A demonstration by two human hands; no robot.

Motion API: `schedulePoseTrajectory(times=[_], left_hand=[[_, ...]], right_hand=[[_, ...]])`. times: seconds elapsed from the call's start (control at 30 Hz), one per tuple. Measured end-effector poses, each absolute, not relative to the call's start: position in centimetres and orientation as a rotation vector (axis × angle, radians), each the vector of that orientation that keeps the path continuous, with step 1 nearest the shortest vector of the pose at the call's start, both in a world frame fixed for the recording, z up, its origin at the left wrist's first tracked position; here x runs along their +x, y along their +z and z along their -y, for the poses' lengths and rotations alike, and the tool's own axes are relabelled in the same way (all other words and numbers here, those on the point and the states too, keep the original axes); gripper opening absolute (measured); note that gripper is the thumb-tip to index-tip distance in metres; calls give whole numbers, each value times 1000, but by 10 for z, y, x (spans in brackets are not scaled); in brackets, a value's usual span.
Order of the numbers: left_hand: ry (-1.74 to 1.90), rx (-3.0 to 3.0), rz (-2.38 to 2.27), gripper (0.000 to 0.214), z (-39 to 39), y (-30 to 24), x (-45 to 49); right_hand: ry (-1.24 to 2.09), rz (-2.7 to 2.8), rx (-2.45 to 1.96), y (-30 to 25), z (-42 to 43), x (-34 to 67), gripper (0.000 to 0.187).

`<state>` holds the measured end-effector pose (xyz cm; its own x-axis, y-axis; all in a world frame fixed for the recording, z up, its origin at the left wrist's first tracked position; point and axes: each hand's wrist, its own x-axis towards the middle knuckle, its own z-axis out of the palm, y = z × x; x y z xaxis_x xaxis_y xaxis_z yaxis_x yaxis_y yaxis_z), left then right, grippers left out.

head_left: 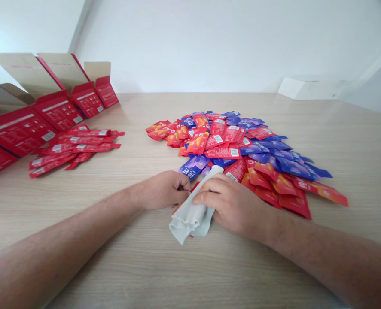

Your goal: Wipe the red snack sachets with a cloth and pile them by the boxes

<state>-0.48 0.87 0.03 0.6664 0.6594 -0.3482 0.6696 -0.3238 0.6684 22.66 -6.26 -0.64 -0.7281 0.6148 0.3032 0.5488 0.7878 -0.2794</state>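
My right hand (233,201) is closed on a folded white cloth (190,214), which lies over a red packet (177,208) on the table. Only thin red and orange edges of that packet show from under the cloth. On its left side, my left hand (164,189) has its fingers curled and pinched at the packet's edge. Just beyond both hands spreads a heap of red-orange packets (198,141) and purple packets (193,166), several of each, with some overlapping. One purple packet lies close to my left fingertips.
At the left stand several red cardboard boxes (59,110) in a row with their flaps up. In front of them lies a smaller pile of red packets (80,146). A white folded card or box (309,89) sits at the back right, near the wall.
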Motion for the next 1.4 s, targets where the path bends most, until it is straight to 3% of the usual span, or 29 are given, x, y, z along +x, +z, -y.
schedulePoseTrajectory(times=[0.13, 0.37, 0.53, 1.07, 1.27, 1.4], left_hand=[[-27, 2069, -1015, 18, -11, 2, -4], [-30, 2048, -1029, 17, -9, 0, -4], [-29, 2061, -1031, 15, -10, 3, -4], [-24, 2039, -1025, 15, -8, 2, -4], [-36, 2064, -1019, 14, -10, 2, -3], [-29, 2044, -1029, 15, -9, 2, -3]], right_hand=[[229, 2689, -766, -3, 65, 225, 21], [251, 2606, -877, -6, 62, 226, 27], [234, 2696, -746, -3, 65, 225, 20], [243, 2605, -879, -6, 63, 226, 27], [241, 2676, -748, -5, 64, 226, 20], [235, 2604, -866, -7, 64, 227, 28]])
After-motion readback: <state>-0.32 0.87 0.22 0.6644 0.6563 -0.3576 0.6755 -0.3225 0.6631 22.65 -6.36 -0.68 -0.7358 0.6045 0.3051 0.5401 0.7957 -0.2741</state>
